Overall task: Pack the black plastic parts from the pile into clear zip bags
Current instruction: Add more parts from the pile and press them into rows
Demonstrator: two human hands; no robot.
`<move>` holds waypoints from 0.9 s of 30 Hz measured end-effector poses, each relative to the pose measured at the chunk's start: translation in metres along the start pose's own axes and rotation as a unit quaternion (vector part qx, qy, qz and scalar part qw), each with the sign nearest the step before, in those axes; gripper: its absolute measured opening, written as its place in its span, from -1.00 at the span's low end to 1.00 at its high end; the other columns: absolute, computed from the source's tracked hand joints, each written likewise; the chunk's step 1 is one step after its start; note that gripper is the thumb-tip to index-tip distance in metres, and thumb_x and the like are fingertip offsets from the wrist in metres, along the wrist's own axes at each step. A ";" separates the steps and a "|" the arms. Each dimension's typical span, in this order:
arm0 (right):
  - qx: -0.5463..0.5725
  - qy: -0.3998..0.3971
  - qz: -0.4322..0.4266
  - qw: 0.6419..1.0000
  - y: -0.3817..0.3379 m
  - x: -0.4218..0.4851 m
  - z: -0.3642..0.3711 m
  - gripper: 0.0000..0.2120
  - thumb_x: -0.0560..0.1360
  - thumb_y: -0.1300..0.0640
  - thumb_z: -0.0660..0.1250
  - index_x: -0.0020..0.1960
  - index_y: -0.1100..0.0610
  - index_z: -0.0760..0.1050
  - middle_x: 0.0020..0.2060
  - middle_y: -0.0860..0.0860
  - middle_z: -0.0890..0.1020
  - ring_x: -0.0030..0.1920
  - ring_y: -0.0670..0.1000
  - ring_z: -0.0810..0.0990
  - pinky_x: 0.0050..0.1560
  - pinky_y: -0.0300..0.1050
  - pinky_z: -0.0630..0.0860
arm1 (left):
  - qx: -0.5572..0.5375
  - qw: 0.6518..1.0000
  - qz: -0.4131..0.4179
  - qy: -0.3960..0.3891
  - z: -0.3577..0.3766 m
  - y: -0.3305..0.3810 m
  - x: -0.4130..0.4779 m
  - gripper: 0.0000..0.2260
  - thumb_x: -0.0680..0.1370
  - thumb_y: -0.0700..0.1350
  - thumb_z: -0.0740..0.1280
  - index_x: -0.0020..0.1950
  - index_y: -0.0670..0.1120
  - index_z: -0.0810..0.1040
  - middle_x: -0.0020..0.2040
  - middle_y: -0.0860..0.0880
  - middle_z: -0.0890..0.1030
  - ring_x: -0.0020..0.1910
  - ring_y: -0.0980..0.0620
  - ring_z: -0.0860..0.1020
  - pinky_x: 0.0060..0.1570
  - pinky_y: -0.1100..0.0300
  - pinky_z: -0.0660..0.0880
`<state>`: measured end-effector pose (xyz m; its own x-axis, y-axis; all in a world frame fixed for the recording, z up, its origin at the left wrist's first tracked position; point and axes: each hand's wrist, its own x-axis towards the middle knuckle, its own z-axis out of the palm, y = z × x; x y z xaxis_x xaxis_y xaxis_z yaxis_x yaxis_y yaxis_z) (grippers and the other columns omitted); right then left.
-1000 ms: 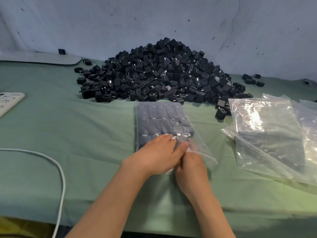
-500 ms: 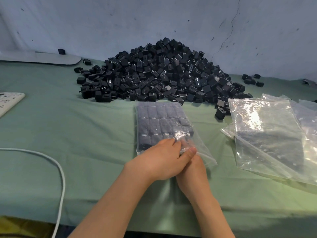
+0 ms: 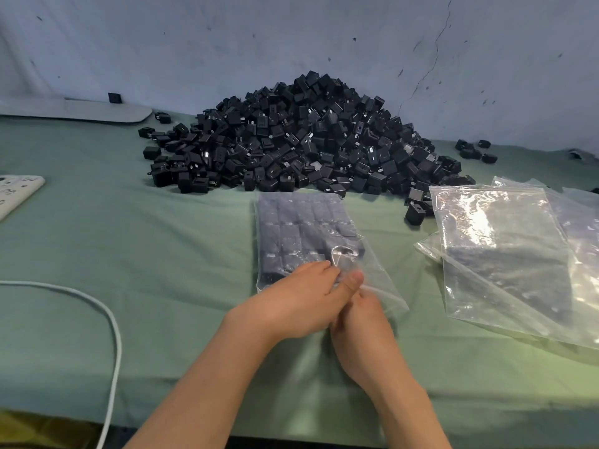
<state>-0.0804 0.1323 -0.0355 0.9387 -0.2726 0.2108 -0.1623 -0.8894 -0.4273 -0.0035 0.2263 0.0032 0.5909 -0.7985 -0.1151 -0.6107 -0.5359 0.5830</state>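
A big pile of black plastic parts (image 3: 308, 137) lies against the wall at the back of the green table (image 3: 146, 254). In front of it lies a clear zip bag (image 3: 298, 228) with rows of black parts inside. My left hand (image 3: 291, 303) lies over the bag's near end, its fingers and thumb pinching the plastic. My right hand (image 3: 359, 332) sits just under and beside it, mostly hidden by the left; its fingers reach into the bag's mouth and I cannot make out their grip.
A stack of empty clear zip bags (image 3: 505, 247) lies at the right. Loose black parts (image 3: 473, 150) sit at the back right. A white cable (image 3: 110, 335) curves at the left, near a white power strip (image 3: 16, 192).
Both hands have crept slightly forward and to the right along the bag's near end. The bag stays in place.
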 end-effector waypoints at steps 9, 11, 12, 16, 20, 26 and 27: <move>0.131 0.096 0.065 0.985 -0.005 0.001 -0.070 -0.79 0.46 0.23 0.24 -0.15 -0.04 0.58 -0.29 -0.09 0.66 -0.17 -0.04 0.62 -0.10 -0.10 0.50 | 0.095 0.995 0.035 -0.021 -0.001 0.002 -0.005 -0.60 0.65 0.04 -0.05 -0.07 -0.08 0.53 0.11 -0.05 0.57 0.27 -0.03 0.40 0.34 0.04 0.28; 0.117 0.116 0.091 0.982 0.000 0.021 -0.054 -0.81 0.50 0.25 0.25 0.00 0.06 0.60 -0.14 -0.02 0.67 -0.08 0.03 0.60 0.00 -0.07 0.49 | 0.094 0.995 0.030 -0.011 -0.001 0.002 -0.007 -0.70 0.62 -0.01 0.05 -0.19 -0.10 0.44 -0.11 -0.08 0.54 -0.03 -0.09 0.49 0.07 0.00 0.44; 0.108 0.107 0.097 0.984 0.003 0.029 -0.044 -0.80 0.51 0.24 0.25 0.06 0.10 0.59 -0.05 0.01 0.66 -0.03 0.06 0.59 0.06 -0.06 0.47 | 0.082 0.996 0.028 0.000 -0.001 0.000 -0.007 -0.73 0.62 -0.03 0.08 -0.16 -0.10 0.46 -0.13 -0.07 0.54 -0.08 -0.09 0.50 0.00 0.01 0.46; 0.080 0.104 0.104 0.986 0.014 0.045 -0.015 -0.80 0.52 0.17 0.29 0.12 0.13 0.58 0.05 0.08 0.59 0.04 0.11 0.56 0.10 -0.05 0.42 | -0.012 0.991 0.024 0.132 -0.007 -0.007 -0.003 -0.80 0.60 -0.11 0.17 0.09 -0.02 0.58 -0.04 0.02 0.63 -0.05 0.02 0.55 0.01 0.10 0.47; 0.081 0.115 0.099 0.985 0.019 0.045 -0.010 -0.80 0.49 0.13 0.35 0.11 0.11 0.59 0.05 0.04 0.55 0.03 0.09 0.55 0.04 -0.13 0.40 | 0.036 0.970 -0.014 0.241 -0.007 -0.017 0.012 -0.78 0.58 -0.10 0.23 0.21 -0.02 0.54 0.16 0.03 0.52 0.16 -0.01 0.44 0.18 0.08 0.39; 0.067 0.069 0.098 0.990 0.023 0.048 -0.011 -0.66 0.50 0.07 0.34 0.27 0.05 0.51 0.13 0.02 0.46 0.14 0.05 0.49 -0.02 -0.28 0.27 | 0.102 0.970 -0.032 0.218 -0.002 -0.023 0.025 -0.75 0.55 0.01 0.31 0.21 0.02 0.51 0.18 0.04 0.45 0.20 -0.03 0.35 0.23 0.10 0.33; 0.063 0.053 0.098 0.992 0.023 0.050 -0.012 -0.64 0.50 0.07 0.33 0.29 0.03 0.48 0.14 0.02 0.44 0.15 0.05 0.49 0.00 -0.24 0.29 | 0.109 0.969 -0.032 0.218 -0.002 -0.024 0.025 -0.76 0.55 0.01 0.31 0.20 0.02 0.51 0.18 0.04 0.44 0.19 -0.03 0.35 0.22 0.11 0.33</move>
<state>-0.0412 0.0937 -0.0241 0.8542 -0.4794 0.2011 -0.2935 -0.7640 -0.5746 0.0272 0.2195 -0.0124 0.7692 -0.5950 0.2332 -0.6338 -0.6638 0.3971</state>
